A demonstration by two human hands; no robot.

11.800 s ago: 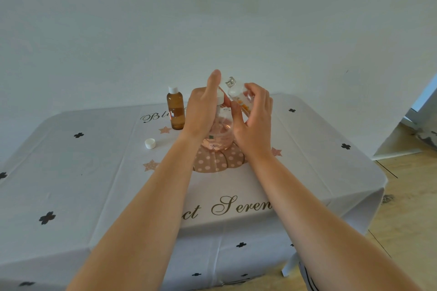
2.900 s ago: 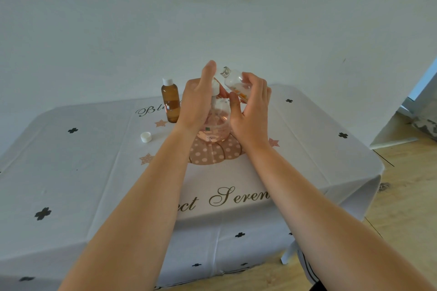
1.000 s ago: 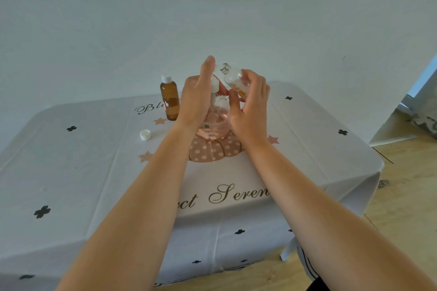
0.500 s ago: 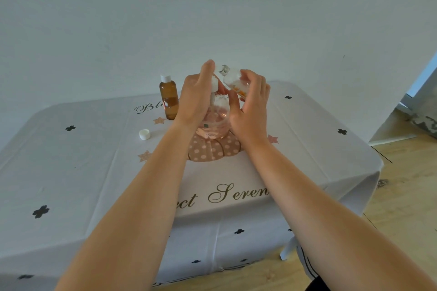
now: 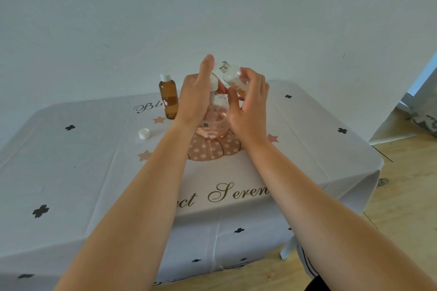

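Right grip: my right hand is curled round the small clear bottle, fingers over its far side and thumb on the near side
Small clear bottle: held in the air and tilted, its open neck pointing up and to the left, close to my left thumb; orange marks show on its lower part
Left grip: my left hand wraps the top of the pump bottle, back of the hand towards me and thumb straight up; most of my fingers are hidden behind it
Pump head: white, showing just beside the base of my left thumb
Pump bottle: clear with pinkish liquid, upright on the tablecloth between my two wrists, at the top edge of the dotted pumpkin print
Amber bottle: upright with a white top, just left of my left hand
White cap: lying loose on the cloth, near the amber bottle and in front of it
Floor: wood, to the right of the table
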